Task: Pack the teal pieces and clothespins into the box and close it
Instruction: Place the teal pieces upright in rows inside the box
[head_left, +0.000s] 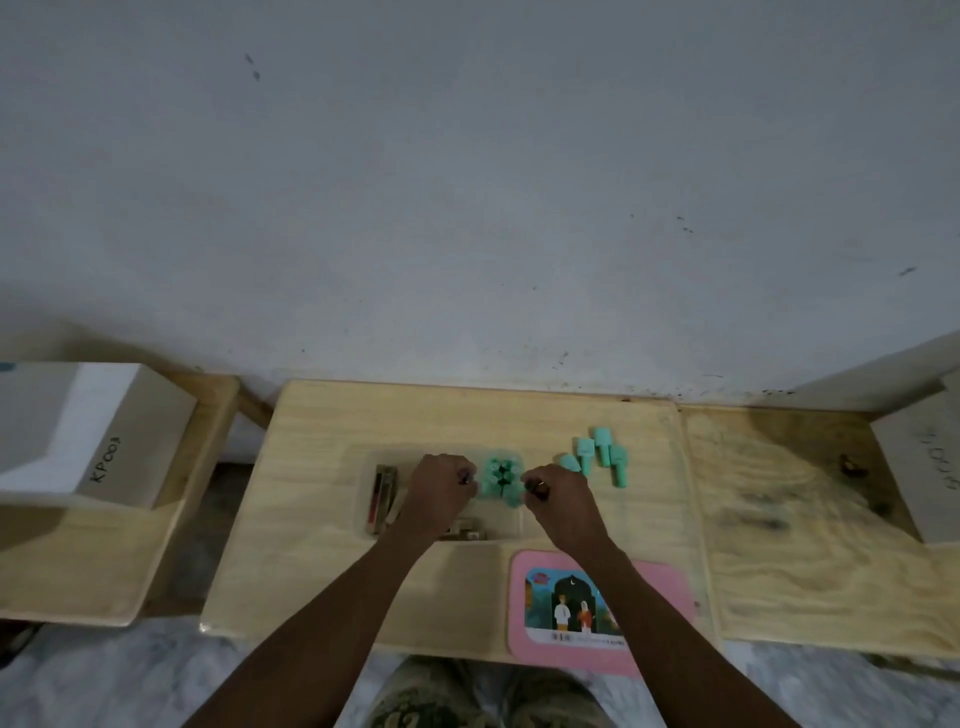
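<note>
A clear plastic box (363, 499) lies on the middle of the wooden table. Brown clothespins (383, 496) lie along its left side, and more show under my left wrist. A cluster of teal pieces (500, 480) stands in the box. My left hand (441, 488) and my right hand (558, 501) flank the cluster with fingers curled, fingertips touching its two sides. Several loose teal pieces (602, 454) lie on the table just right of the box. The pink lid (670, 577), with a picture on it, lies at the table's front right, partly under my right forearm.
A white cardboard box (93, 431) marked KP00 sits on a lower wooden bench to the left. Another box (930, 467) stands on the plywood surface at the far right. A grey wall runs right behind the table.
</note>
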